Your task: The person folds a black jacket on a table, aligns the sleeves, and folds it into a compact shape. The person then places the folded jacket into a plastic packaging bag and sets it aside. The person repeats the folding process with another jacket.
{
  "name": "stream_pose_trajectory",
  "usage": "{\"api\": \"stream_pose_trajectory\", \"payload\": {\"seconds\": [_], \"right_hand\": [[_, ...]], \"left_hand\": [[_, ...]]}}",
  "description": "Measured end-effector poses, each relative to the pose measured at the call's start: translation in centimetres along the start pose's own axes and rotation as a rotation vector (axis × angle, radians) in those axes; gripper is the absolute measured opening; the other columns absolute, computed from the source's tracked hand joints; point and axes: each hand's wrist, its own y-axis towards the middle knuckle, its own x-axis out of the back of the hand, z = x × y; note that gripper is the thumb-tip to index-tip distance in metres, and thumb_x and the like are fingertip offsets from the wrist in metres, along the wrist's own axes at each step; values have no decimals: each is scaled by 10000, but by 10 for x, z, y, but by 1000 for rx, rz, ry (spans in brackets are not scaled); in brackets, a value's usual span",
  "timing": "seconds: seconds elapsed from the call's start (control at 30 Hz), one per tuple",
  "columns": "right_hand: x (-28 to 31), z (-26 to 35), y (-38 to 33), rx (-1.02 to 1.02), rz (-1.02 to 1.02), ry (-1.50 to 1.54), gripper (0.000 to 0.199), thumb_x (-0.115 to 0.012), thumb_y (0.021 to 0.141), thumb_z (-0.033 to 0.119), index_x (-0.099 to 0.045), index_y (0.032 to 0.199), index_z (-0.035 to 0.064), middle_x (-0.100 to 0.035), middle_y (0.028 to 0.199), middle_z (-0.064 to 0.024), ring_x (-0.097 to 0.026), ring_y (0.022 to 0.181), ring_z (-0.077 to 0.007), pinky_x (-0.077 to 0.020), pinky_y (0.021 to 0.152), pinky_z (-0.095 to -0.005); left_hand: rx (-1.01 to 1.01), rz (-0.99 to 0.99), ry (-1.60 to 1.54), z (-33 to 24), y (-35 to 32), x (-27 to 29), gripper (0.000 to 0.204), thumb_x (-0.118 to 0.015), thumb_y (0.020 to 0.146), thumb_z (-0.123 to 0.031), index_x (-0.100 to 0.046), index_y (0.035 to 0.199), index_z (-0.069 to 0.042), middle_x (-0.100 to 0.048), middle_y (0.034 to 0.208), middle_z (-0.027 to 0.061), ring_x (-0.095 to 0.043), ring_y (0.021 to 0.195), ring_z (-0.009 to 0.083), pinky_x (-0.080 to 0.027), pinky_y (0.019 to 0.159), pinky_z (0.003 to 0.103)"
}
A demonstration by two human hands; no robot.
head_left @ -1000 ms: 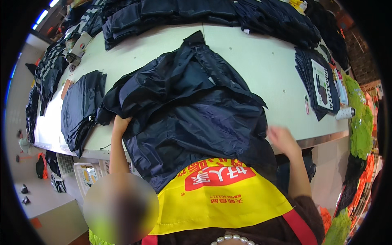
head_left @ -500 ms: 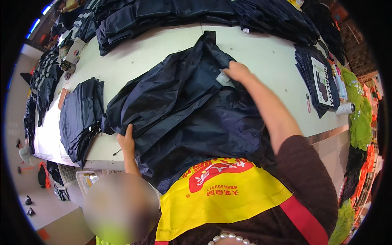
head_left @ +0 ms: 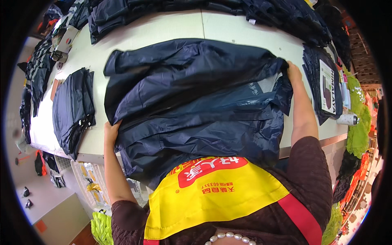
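A dark navy rain jacket (head_left: 179, 77) in thin shiny fabric lies spread across the table in front of me, its lower part hanging toward my apron. At its left edge my left hand (head_left: 111, 132) is closed on the fabric. My right hand (head_left: 294, 72) grips the opposite end at the far right, fingers partly hidden by the cloth. Between the layers near that hand, a patch of pale mesh lining (head_left: 268, 83) shows. Both arms are spread wide, and the jacket is stretched between them.
A stack of folded dark garments (head_left: 73, 110) lies left on the white table (head_left: 171, 26). Right are another dark stack with a printed packet (head_left: 328, 86) and a thread spool (head_left: 347, 119). Dark garments (head_left: 143, 8) line the far edge. A white basket (head_left: 87, 179) stands below left.
My right hand has moved right and slightly down with the jacket's end, my left hand a little left. The jacket has gone from a peaked heap to a wide spread.
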Motion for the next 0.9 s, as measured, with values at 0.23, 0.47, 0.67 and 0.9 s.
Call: {"api": "stream_pose_trajectory", "payload": {"seconds": [0.23, 0.47, 0.67, 0.9], "right_hand": [[93, 177, -102, 510, -244, 490, 275, -553, 828, 91, -587, 1099, 55, -630, 1033, -138, -603, 964, -258, -473, 839, -366], [42, 367, -241, 682, 559, 889, 316, -594, 838, 281, -667, 907, -19, -669, 852, -184, -649, 781, -309, -500, 714, -362], [25, 437, -271, 568, 555, 774, 350, -634, 797, 332, -689, 844, -11, -667, 858, -193, -645, 805, -338, -502, 735, -388], [36, 446, -292, 884, 88, 540, 209, -644, 786, 260, -662, 783, 51, -647, 787, -137, -634, 765, -325, -510, 701, -420]], "left_hand": [[350, 47, -142, -4, 3, 13, 762, -706, 722, -486, -505, 1165, 102, -603, 1045, 181, -596, 920, 249, -464, 826, 319], [195, 328, -368, -43, -11, 27, 660, -781, 673, -301, -524, 1144, 83, -622, 996, 138, -616, 831, 193, -504, 783, 293], [95, 328, -542, -38, -26, 34, 579, -788, 674, -186, -545, 1136, 64, -635, 973, 123, -627, 819, 188, -521, 769, 306], [101, 287, -749, -37, -33, 26, 551, -765, 707, -179, -544, 1147, 68, -634, 994, 133, -630, 835, 198, -527, 758, 313]]}}
